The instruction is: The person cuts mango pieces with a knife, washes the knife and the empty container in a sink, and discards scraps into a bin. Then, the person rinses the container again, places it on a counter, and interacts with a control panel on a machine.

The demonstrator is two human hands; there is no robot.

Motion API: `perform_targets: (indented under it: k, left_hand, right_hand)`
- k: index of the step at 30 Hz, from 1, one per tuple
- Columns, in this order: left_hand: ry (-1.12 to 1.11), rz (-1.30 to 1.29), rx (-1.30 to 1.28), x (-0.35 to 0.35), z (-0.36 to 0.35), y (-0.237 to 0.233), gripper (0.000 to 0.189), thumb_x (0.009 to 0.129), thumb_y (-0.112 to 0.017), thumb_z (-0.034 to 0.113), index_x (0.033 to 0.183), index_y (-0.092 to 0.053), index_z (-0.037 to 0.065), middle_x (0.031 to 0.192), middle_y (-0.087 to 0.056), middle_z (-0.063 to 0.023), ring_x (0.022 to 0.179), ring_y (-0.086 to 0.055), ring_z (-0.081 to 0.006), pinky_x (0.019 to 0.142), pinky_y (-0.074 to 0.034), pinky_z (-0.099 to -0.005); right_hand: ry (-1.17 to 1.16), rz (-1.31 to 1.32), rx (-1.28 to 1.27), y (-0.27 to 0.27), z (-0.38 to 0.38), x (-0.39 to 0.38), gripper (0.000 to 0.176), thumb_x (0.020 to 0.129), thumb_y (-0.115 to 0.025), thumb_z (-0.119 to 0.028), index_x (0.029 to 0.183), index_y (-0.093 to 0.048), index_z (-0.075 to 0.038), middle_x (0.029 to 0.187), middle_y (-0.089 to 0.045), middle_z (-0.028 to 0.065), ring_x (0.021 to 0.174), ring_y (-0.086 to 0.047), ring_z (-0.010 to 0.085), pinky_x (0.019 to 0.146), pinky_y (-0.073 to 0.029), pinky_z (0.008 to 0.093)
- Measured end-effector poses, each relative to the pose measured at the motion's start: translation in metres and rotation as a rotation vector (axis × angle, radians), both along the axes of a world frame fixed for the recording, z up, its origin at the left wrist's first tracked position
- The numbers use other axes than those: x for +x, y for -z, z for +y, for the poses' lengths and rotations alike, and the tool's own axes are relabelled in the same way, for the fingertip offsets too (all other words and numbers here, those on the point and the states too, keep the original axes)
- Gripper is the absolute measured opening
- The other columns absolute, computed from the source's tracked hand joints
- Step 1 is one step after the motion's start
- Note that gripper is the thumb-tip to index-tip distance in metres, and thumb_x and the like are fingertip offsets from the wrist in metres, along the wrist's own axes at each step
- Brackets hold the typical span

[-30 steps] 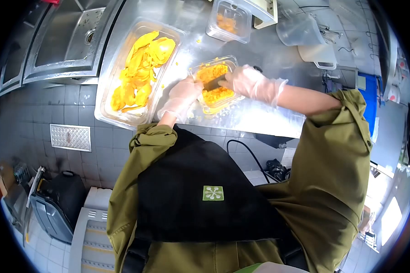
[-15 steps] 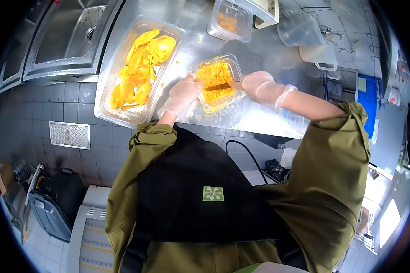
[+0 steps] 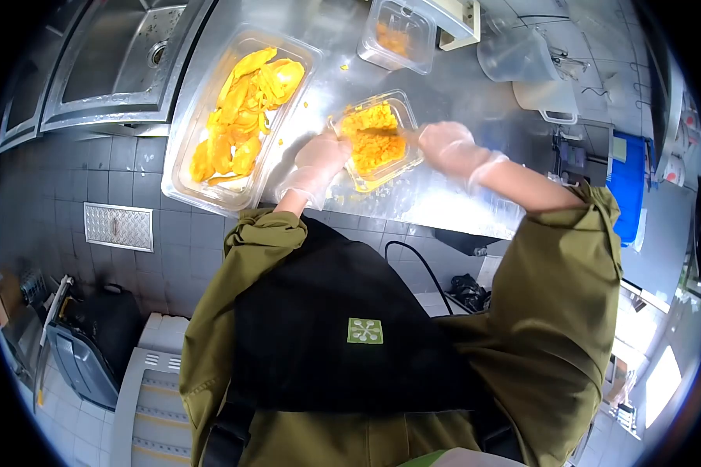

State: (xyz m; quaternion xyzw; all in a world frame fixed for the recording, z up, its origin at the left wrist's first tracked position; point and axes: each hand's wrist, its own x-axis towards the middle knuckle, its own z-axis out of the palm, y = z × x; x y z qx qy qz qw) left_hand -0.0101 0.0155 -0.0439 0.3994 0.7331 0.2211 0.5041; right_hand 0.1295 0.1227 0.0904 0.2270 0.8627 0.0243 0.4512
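My right hand [image 3: 449,148], in a clear glove, is closed round a knife [image 3: 389,132]. The blade is smeared by motion and reaches left over chopped yellow fruit [image 3: 374,156] that looks like mango. This fruit fills much of a small clear container [image 3: 403,111]. At the container's left side, my gloved left hand [image 3: 319,163] is closed on its rim; the fingertips are partly hidden. Left of that hand, a large clear tub [image 3: 185,159] holds big peeled yellow fruit pieces [image 3: 245,109].
The metal counter [image 3: 327,86] carries small fruit scraps. Another clear container [image 3: 397,39] with orange pieces stands at the back, beside a white box-like edge [image 3: 459,31]. A sink [image 3: 128,58] lies at far left. Clear jugs [image 3: 514,54] stand back right.
The knife has moved away from me, from the middle of the chopped fruit towards its far part, and now blurs. My left hand stays at the container's side.
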Motion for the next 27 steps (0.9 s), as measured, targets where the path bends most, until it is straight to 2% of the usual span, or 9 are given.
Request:
perform_targets:
  k: [3, 4, 8, 11, 12, 16, 19, 23, 27]
  left_hand:
    - [-0.012, 0.000, 0.007, -0.003, 0.002, 0.003, 0.047, 0.082, -0.036, 0.041, 0.100, -0.057, 0.002, 0.099, -0.060, -0.0190, 0.096, -0.055, -0.0331, 0.086, -0.040, -0.0385]
    - [-0.029, 0.007, 0.009, -0.001, 0.004, 0.005, 0.047, 0.082, -0.036, 0.041, 0.099, -0.057, 0.002, 0.099, -0.060, -0.0191, 0.096, -0.056, -0.0331, 0.086, -0.040, -0.0384]
    - [-0.026, -0.010, -0.034, 0.002, 0.001, -0.006, 0.048, 0.082, -0.036, 0.041, 0.100, -0.057, 0.002, 0.100, -0.060, -0.0191, 0.096, -0.056, -0.0329, 0.085, -0.040, -0.0378]
    - [-0.042, 0.005, 0.010, 0.005, 0.000, -0.001, 0.048, 0.082, -0.036, 0.041, 0.103, -0.057, 0.002, 0.101, -0.060, -0.0189, 0.097, -0.056, -0.0327, 0.086, -0.040, -0.0381]
    - [-0.040, -0.007, -0.010, 0.006, -0.003, 0.000, 0.048, 0.082, -0.036, 0.041, 0.103, -0.057, 0.003, 0.101, -0.060, -0.0188, 0.097, -0.055, -0.0327, 0.086, -0.039, -0.0383]
    - [-0.021, -0.014, -0.033, 0.009, 0.001, 0.006, 0.048, 0.082, -0.037, 0.041, 0.104, -0.057, 0.004, 0.103, -0.059, -0.0186, 0.099, -0.054, -0.0328, 0.088, -0.038, -0.0391]
    - [-0.028, -0.028, -0.050, 0.004, -0.001, -0.005, 0.049, 0.082, -0.036, 0.042, 0.104, -0.057, 0.004, 0.104, -0.059, -0.0184, 0.100, -0.054, -0.0328, 0.089, -0.038, -0.0391]
    - [-0.018, -0.048, -0.039, 0.006, -0.002, 0.000, 0.051, 0.082, -0.035, 0.043, 0.105, -0.057, 0.004, 0.104, -0.059, -0.0184, 0.100, -0.054, -0.0333, 0.088, -0.037, -0.0395]
    - [-0.036, -0.052, -0.047, 0.010, -0.004, -0.003, 0.052, 0.082, -0.034, 0.043, 0.106, -0.056, 0.002, 0.102, -0.059, -0.0185, 0.098, -0.055, -0.0333, 0.088, -0.038, -0.0390]
  right_hand:
    - [0.059, -0.071, 0.073, 0.002, 0.011, 0.002, 0.049, 0.078, -0.046, -0.002, 0.125, -0.045, -0.014, 0.086, -0.062, 0.0124, 0.076, -0.063, 0.0272, 0.063, -0.050, 0.0363]
    - [0.176, -0.053, 0.103, -0.007, -0.003, -0.008, 0.027, 0.086, -0.043, -0.018, 0.104, -0.061, -0.009, 0.095, -0.064, 0.0113, 0.087, -0.062, 0.0280, 0.073, -0.049, 0.0363]
    - [0.207, -0.136, 0.032, 0.002, 0.009, 0.004, 0.025, 0.085, -0.043, -0.015, 0.092, -0.065, -0.007, 0.092, -0.064, 0.0112, 0.087, -0.062, 0.0283, 0.073, -0.049, 0.0365]
    - [0.107, -0.087, 0.059, -0.001, 0.001, 0.004, 0.024, 0.084, -0.045, -0.017, 0.091, -0.066, -0.007, 0.089, -0.065, 0.0113, 0.085, -0.063, 0.0276, 0.069, -0.049, 0.0365]
    - [0.109, 0.096, -0.025, -0.002, -0.006, 0.010, 0.023, 0.082, -0.048, -0.019, 0.090, -0.066, -0.007, 0.088, -0.065, 0.0103, 0.083, -0.063, 0.0266, 0.067, -0.050, 0.0365]
    - [0.161, -0.192, 0.002, -0.010, 0.010, -0.003, 0.026, 0.085, -0.045, -0.021, 0.100, -0.063, -0.010, 0.092, -0.064, 0.0107, 0.088, -0.062, 0.0272, 0.071, -0.049, 0.0364]
    - [0.155, 0.123, -0.012, -0.002, -0.007, 0.012, 0.024, 0.083, -0.049, -0.022, 0.094, -0.065, -0.009, 0.086, -0.065, 0.0104, 0.082, -0.063, 0.0278, 0.067, -0.049, 0.0362]
    - [0.231, -0.226, -0.034, -0.017, 0.010, 0.000, 0.026, 0.083, -0.048, -0.017, 0.105, -0.061, -0.012, 0.100, -0.061, 0.0132, 0.093, -0.060, 0.0273, 0.076, -0.048, 0.0364]
    - [0.087, 0.252, -0.150, -0.002, -0.011, 0.027, 0.021, 0.078, -0.051, -0.014, 0.091, -0.066, -0.006, 0.088, -0.064, 0.0141, 0.085, -0.063, 0.0273, 0.070, -0.050, 0.0357]
